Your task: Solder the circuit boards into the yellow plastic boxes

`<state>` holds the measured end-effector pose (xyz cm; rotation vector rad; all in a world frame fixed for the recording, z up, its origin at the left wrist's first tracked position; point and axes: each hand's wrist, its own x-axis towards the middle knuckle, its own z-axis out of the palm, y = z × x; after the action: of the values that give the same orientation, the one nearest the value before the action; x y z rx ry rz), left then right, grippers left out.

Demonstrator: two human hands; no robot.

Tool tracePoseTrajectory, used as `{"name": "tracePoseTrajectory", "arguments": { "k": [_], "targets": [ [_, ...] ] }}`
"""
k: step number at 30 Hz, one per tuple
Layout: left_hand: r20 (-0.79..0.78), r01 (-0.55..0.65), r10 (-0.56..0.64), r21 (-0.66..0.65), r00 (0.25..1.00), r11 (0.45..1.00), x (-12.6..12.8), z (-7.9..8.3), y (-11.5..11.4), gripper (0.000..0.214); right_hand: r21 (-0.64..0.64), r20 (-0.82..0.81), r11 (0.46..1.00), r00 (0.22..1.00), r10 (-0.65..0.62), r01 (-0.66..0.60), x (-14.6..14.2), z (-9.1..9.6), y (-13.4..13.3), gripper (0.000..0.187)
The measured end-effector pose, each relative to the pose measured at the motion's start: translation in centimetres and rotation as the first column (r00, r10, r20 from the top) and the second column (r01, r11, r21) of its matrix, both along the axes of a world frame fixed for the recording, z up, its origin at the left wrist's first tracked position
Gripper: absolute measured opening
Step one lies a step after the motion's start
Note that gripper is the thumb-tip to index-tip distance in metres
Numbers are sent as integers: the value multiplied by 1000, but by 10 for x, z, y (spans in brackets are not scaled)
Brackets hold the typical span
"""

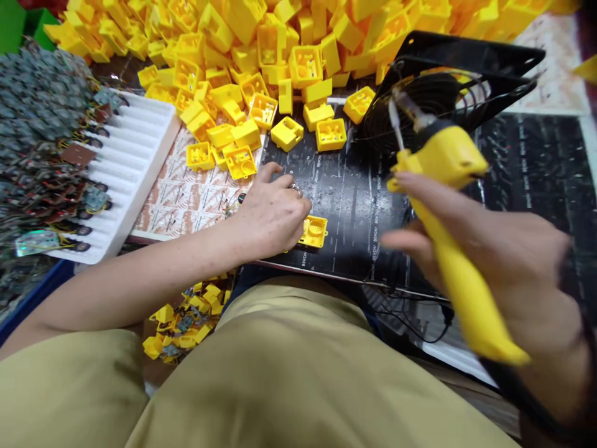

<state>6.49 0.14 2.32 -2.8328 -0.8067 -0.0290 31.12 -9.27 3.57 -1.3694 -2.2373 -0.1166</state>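
Observation:
My left hand (275, 208) rests on the black bench mat (354, 199), fingers curled around a small yellow plastic housing (314, 231) at the mat's near edge. My right hand (504, 267) is raised at the right and grips a yellow soldering iron (448, 211) by its handle. The iron's metal tip (398, 118) points up and away, over the fan. The right hand and the iron are blurred by motion.
A big heap of yellow housings (280, 56) fills the far side. A white slotted tray (125, 162) and a pile of circuit boards (41, 137) lie at the left. A black fan with a wire grille (438, 93) stands behind the mat. More yellow parts (186, 323) lie below the table edge.

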Motion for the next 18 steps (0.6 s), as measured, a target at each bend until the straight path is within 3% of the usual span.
{"name": "tracePoseTrajectory", "arguments": {
  "k": [2, 6, 9, 11, 13, 15, 18],
  "targets": [
    [13, -3, 3, -13, 1000, 1000, 0, 1, -2, 21, 13, 114, 1000, 993, -26, 25, -12, -2, 35, 28],
    [216, -91, 117, -127, 969, 988, -12, 24, 3, 23, -40, 262, 992, 959, -106, 120, -37, -16, 111, 49],
    [441, -182, 259, -209, 859, 961, -38, 50, 14, 20, -96, 321, 985, 941, -107, 145, -48, -28, 147, 76],
    [455, -230, 317, -237, 832, 944, -62, 58, 21, 20, -103, 337, 985, 937, -93, 135, -48, -32, 154, 83],
    [391, -268, 359, -268, 848, 925, -86, 56, 26, 22, -75, 320, 995, 946, -40, 67, -44, -34, 146, 69],
    [325, -279, 386, -329, 863, 902, -104, 45, 28, 27, -46, 268, 996, 960, 85, -75, -38, -33, 127, 44],
    [270, -257, 397, -436, 877, 863, -114, 26, 29, 35, -41, 207, 985, 963, 172, -167, -32, -29, 100, 35]
  ]
}}
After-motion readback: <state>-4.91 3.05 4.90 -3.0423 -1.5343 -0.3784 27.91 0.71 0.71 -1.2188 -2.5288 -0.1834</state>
